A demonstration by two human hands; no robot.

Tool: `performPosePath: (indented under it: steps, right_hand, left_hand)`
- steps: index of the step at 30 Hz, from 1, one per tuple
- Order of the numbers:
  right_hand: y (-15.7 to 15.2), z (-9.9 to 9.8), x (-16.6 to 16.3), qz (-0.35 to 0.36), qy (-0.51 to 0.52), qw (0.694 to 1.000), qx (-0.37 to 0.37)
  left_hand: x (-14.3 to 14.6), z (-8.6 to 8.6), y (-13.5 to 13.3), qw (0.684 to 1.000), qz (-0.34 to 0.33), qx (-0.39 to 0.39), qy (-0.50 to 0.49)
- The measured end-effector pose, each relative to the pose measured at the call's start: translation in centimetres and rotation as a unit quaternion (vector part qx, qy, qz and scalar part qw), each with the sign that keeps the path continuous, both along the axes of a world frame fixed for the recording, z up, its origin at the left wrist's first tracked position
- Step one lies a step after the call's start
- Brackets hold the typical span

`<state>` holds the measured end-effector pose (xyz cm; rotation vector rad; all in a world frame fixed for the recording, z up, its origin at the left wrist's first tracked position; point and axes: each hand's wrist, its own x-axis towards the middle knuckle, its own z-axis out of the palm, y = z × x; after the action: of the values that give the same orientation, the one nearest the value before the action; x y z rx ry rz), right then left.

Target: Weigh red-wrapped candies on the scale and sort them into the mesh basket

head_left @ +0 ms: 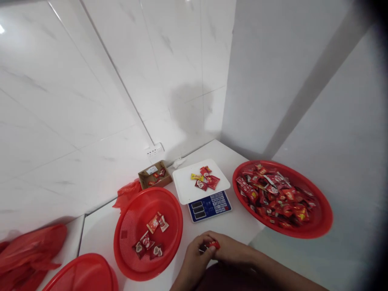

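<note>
My left hand (194, 254) and my right hand (224, 245) meet at the table's front edge, in front of the scale. Between them is a small red-wrapped candy (215, 244), with the left thumb against it. Both sets of fingers are curled, and the right fingertips are partly hidden. Beyond the hands stands a digital scale (209, 206) with a white tray (184, 186). Several wrapped candies (207, 180), red ones and a yellow one, lie on that tray.
To the right, a large red basket (325, 218) is heaped with wrapped candies. Another red basket (121, 250) at left holds several candies. Behind it sit a cardboard box (154, 174) and a red plastic bag (129, 194). More red bags (33, 250) and a basket (87, 270) occupy the left.
</note>
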<state>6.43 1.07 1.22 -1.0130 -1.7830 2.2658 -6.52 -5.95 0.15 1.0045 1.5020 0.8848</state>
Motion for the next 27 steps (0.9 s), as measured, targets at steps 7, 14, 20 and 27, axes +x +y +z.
performPosePath:
  steps: [7, 14, 20, 27]
  right_hand:
    - [-0.6, 0.0, -0.2, 0.021, 0.029, 0.999, 0.018]
    - [-1.1, -0.6, 0.0, 0.016, -0.015, 0.999, -0.049]
    - [-1.8, -1.7, -0.6, -0.006, -0.058, 0.997, -0.047]
    - [-2.7, -2.7, -1.8, -0.027, -0.065, 0.997, -0.032]
  left_hand:
    - [0.3, 0.5, 0.1, 1.0, 0.002, 0.015, -0.013]
    - [-0.8, 0.0, 0.0, 0.998, 0.05, -0.024, 0.002]
    - [-1.6, -0.5, -0.5, 0.998, 0.02, -0.045, 0.041]
    - [-2.3, -1.4, -1.2, 0.998, -0.005, -0.044, 0.053]
